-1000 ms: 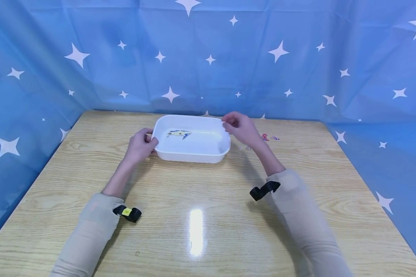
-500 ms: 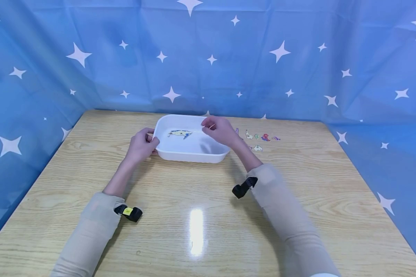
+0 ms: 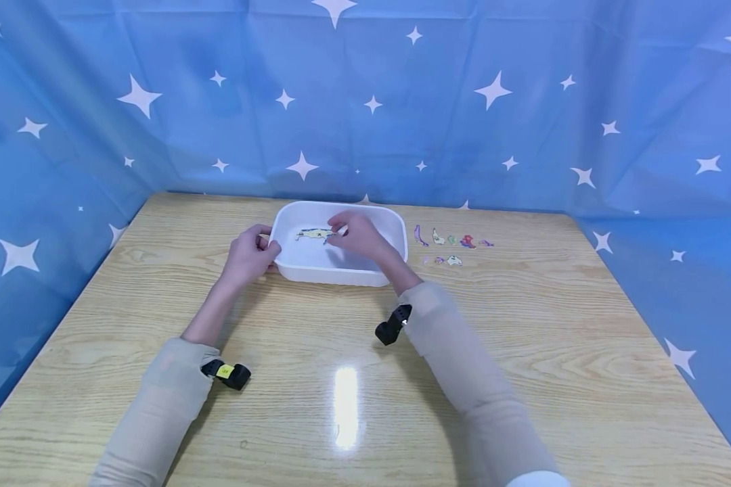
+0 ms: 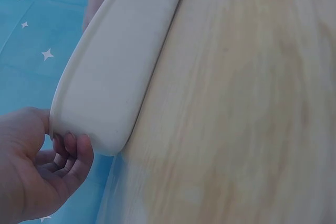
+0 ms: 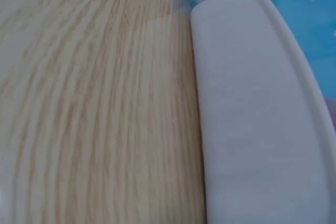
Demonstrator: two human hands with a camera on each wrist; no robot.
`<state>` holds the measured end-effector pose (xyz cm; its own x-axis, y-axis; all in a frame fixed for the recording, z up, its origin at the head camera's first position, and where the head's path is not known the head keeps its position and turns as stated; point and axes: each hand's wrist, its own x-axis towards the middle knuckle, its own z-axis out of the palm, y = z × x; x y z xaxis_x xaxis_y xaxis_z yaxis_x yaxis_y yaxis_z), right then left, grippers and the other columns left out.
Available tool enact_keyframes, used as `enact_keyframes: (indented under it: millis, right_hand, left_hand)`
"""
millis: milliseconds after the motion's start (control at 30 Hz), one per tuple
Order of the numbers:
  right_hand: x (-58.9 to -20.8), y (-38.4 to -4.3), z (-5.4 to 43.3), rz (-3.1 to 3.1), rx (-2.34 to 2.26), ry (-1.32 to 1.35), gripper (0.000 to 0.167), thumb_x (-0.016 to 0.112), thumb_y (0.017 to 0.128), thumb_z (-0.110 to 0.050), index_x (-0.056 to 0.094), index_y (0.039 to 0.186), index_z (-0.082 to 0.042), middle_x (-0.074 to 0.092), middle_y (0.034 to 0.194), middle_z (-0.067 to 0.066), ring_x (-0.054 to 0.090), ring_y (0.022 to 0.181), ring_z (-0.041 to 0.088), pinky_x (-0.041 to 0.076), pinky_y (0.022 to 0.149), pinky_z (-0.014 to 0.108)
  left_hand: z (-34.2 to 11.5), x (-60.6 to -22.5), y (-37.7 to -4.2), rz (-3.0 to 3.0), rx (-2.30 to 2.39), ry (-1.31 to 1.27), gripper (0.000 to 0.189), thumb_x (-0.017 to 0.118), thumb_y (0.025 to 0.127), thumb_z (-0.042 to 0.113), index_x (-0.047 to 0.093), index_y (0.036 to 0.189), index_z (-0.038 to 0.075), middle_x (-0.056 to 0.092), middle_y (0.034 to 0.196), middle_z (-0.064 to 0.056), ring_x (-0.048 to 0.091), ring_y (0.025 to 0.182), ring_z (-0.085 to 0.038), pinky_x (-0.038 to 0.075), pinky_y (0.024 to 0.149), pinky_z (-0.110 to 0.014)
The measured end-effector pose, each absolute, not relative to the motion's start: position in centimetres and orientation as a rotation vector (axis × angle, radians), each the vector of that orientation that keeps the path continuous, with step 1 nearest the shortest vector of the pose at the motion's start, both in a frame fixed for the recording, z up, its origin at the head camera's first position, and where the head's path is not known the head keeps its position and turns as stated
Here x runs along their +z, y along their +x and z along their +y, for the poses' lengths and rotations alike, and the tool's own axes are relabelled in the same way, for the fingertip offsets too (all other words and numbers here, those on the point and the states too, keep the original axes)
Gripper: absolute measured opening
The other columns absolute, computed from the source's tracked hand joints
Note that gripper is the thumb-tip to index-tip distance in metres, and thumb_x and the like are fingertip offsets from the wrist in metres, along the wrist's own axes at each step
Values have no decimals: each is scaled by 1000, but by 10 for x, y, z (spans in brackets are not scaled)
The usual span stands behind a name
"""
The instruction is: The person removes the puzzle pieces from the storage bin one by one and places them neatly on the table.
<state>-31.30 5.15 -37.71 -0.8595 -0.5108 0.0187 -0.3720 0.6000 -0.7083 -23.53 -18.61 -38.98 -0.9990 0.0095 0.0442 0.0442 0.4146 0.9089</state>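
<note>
A shallow white plastic basin sits on the wooden table near its back edge. My left hand grips the basin's left end; in the left wrist view its thumb side is at the rim and its fingers curl against the outer wall. Inside the basin lies a flat, pale yellow cutout piece with blue edging. My right hand reaches in over the basin, thumb and forefinger apart right at the piece's right end. In the right wrist view the basin's wall hides this hand's fingers.
Right of the basin, several small flat coloured pieces lie in two rows, among them a purple strip, a red and blue piece and a pale piece. A blue curtain with white stars hangs behind the table.
My right hand has moved left from the basin's right rim to the yellow piece inside, uncovering the small pieces on the right. My left hand and the basin have stayed nearly still.
</note>
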Motion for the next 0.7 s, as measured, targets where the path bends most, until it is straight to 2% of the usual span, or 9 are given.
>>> enact_keyframes:
  millis: [100, 167, 300, 500, 700]
  right_hand:
    - [-379, -315, 45, 2659, -1025, -757, 50, 70, 93, -12, 57, 138, 5, 62, 132, 19, 59, 122, 30, 48, 107, 33]
    - [-380, -317, 42, 2690, -935, -799, 46, 72, 93, -14, 60, 134, 4, 63, 130, 18, 57, 123, 29, 46, 108, 33]
    - [-381, -321, 34, 2744, -743, -867, 40, 72, 92, -16, 64, 126, 4, 66, 121, 18, 58, 113, 29, 47, 102, 35]
    - [-382, -322, 32, 2731, -648, -807, 52, 70, 93, -14, 55, 139, 3, 62, 130, 17, 58, 119, 26, 47, 105, 33]
    - [-382, -321, 36, 2688, -756, -739, 47, 78, 87, -16, 63, 127, 5, 65, 111, 15, 56, 100, 23, 50, 93, 31]
  left_hand:
    - [-186, -389, -235, -2613, -1684, -50, 41, 51, 96, 7, 53, 133, -11, 50, 83, -12, 62, 70, -30, 65, 65, -35]
    - [-186, -389, -235, -2612, -1684, -51, 41, 51, 96, 7, 53, 133, -11, 50, 82, -13, 62, 69, -29, 65, 64, -35]
    - [-187, -389, -235, -2607, -1687, -52, 41, 51, 96, 7, 52, 133, -12, 50, 83, -13, 62, 68, -27, 65, 64, -35]
    - [-186, -389, -234, -2611, -1699, -46, 42, 51, 96, 7, 52, 134, -11, 50, 83, -13, 62, 68, -26, 65, 64, -35]
    - [-186, -390, -235, -2602, -1704, -51, 42, 51, 96, 6, 52, 133, -12, 50, 82, -13, 61, 66, -24, 65, 64, -35]
